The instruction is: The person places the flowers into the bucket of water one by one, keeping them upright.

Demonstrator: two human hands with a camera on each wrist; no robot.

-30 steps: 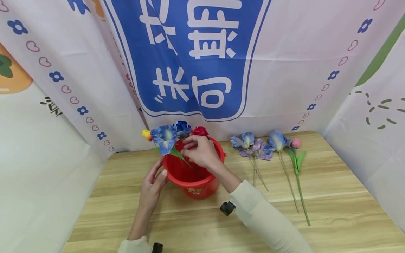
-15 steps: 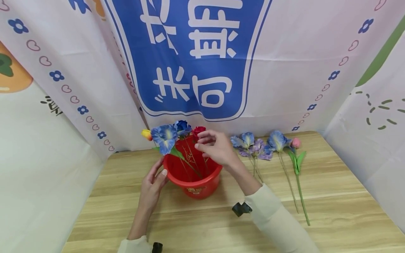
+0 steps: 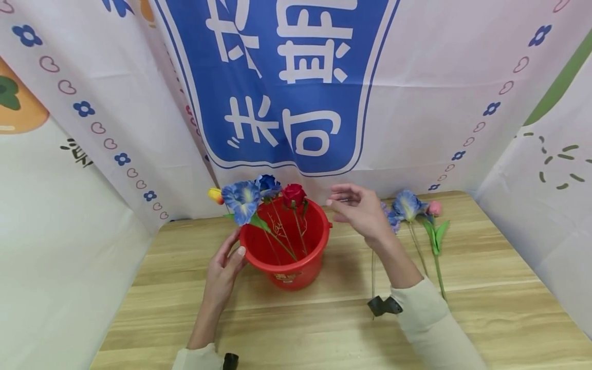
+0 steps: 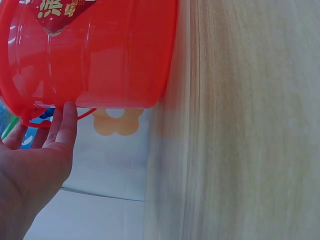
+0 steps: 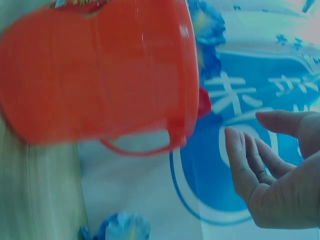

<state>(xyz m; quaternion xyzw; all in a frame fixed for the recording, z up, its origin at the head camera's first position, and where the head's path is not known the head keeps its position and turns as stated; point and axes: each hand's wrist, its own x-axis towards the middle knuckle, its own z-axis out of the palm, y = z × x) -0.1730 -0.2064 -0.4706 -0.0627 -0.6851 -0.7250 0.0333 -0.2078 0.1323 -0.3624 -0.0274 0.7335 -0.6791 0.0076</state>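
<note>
A red plastic bucket [image 3: 296, 272] stands on the table with artificial flowers leaning in it: a red rose [image 3: 294, 195], a dark blue rose [image 3: 268, 184], a large blue iris [image 3: 241, 199] and a yellow-orange tulip [image 3: 215, 195]. My left hand [image 3: 222, 275] holds the bucket's left side at the rim, thumb toward me. In the left wrist view its fingers [image 4: 67, 125] lie against the wall beside the handle mount. My right hand [image 3: 358, 208] hangs in the air right of the bucket. In the right wrist view nothing lies between its thumb and parted fingers.
Right of the bucket lie more stems: a blue iris [image 3: 408, 206], a pink tulip [image 3: 435, 208] with green leaves [image 3: 437, 236], and purple petals [image 3: 393, 220] partly hidden by my right hand. A printed cloth [image 3: 407, 128] hangs behind the wooden table [image 3: 296, 329].
My right hand has drawn back from among the bucket's flowers and moved right toward the loose stems, leaving the red rose in full sight. My left hand has stayed at the rim.
</note>
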